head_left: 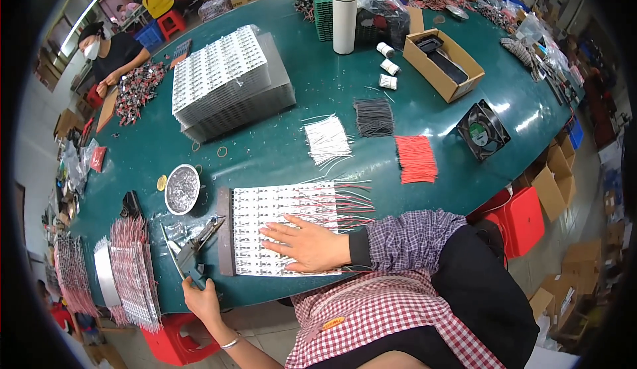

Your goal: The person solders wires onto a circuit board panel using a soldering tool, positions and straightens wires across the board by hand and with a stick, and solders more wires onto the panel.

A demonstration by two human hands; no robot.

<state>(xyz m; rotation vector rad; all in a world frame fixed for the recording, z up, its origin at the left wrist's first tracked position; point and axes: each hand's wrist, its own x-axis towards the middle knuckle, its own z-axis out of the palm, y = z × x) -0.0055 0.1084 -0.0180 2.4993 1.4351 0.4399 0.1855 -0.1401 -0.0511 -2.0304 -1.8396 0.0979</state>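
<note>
Right hand (308, 244) is lying palm down and flat, fingers slightly spread, on a white panel (265, 203) of small boards; it is gripping nothing. Left hand (204, 300) is resting well apart from it, thumb and fingers touching the lower end of a blue-handled tool (189, 257); whether they are fully closing round it I cannot tell, as that part of the view is small and crowded. The panel is sitting directly under the right hand, with a dark bar (225, 233) running along its edge on the left hand's side. Red and white leads (355, 203) are jutting past the opposite edge, just ahead of the right wrist.

Judging from this, the step in hand is steadying the wired panel while the tool is being either taken up or set down. The next move seems to be calling for a sure grip on the tool and a still panel, with the right fingers keeping clear of the tip.

Farther ahead of the right hand, white wires (327, 140), black wires (373, 117) and red wires (416, 159) are lying in separate piles. Ahead of the left hand, a pale bowl (167, 191) is holding grey scraps.
</note>
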